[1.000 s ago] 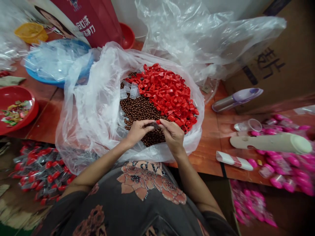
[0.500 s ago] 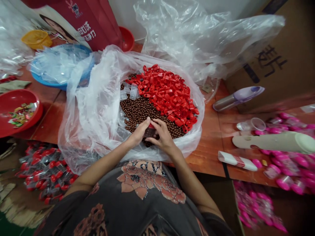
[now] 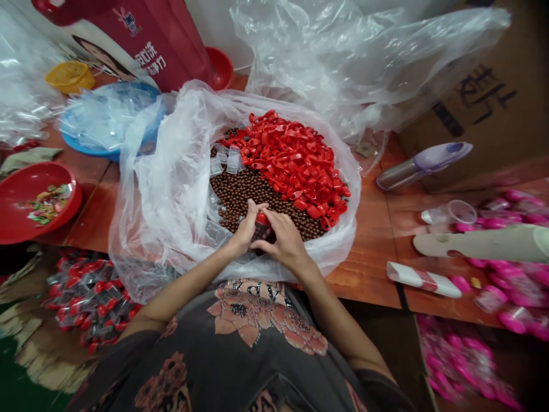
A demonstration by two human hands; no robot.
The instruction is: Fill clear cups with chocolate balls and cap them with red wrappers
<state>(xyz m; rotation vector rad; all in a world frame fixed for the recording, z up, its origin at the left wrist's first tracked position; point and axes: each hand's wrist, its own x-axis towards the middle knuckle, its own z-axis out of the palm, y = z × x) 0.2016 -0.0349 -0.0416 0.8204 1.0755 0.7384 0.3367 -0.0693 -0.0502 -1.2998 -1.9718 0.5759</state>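
Note:
Both my left hand [image 3: 245,232] and my right hand [image 3: 281,237] close round a small clear container with a red cap [image 3: 261,219], dark with brown beads inside. They hold it low over the near side of a heap of brown beads [image 3: 240,191]. The beads lie in an open white plastic bag [image 3: 158,194]. Beyond my hands, a pile of red plastic caps [image 3: 295,160] covers the far right of the beads. Several empty clear containers [image 3: 231,159] rest at the bag's far left.
Left stand a blue basin [image 3: 92,150] of clear pieces and a red bowl [image 3: 17,200] of small wrapped bits. Filled red-capped containers [image 3: 92,300] lie below. At right are a scoop-like purple-ended tool [image 3: 429,165], a pale tube [image 3: 480,243] and pink-capped containers [image 3: 514,280].
My left fingers have shifted across the top of the red cap, and more of the red shows between my hands. The view has turned slightly, while the container stays at nearly the same place.

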